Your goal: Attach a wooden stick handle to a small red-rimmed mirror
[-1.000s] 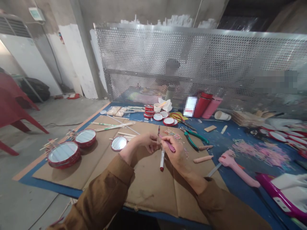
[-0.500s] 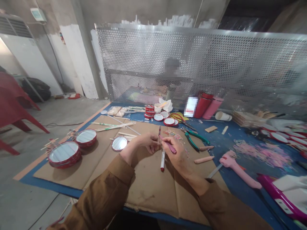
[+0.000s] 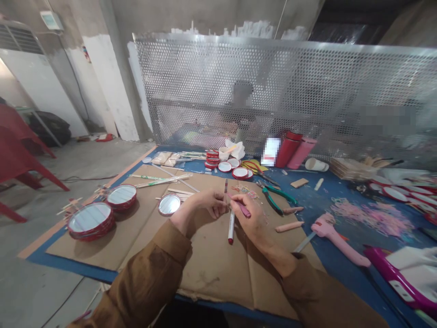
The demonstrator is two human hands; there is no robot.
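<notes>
Cardboard (image 3: pixel 211 264), creased and lightly stained, covers the near part of a blue table (image 3: pixel 312 200), as I observe it remotely through the head camera. On the wearer's side of the hands, a white marker (image 3: pixel 231 228) shows its red end toward the body. Left hand (image 3: pixel 213 204): fingers closed in a pinch on a thin dark strip (image 3: pixel 226 184), which projects beyond the fingertips, away from the wearer. Right hand (image 3: pixel 251 219): fingers curled round a mauve implement (image 3: pixel 245 210), its front end directed at the strip. Fingers mask the meeting point, so I cannot tell whether the two touch, or whether the marker is held or merely lies there.

In my judgement, sound work here calls for the left pinch close to the working point so that the strip cannot flex, with light, even pressure from the right.

Beyond the left wrist lies a mirror-like disc (image 3: pixel 170 204); to the right I note green-handled pliers (image 3: pixel 272 203). Farther back stands a red bottle (image 3: pixel 288 150), and behind it a perforated metal screen (image 3: pixel 205 82).

Against the frame half a second ago, the whole view sits slightly farther left, which I attribute to head movement; both grips show no change that I can make out
</notes>
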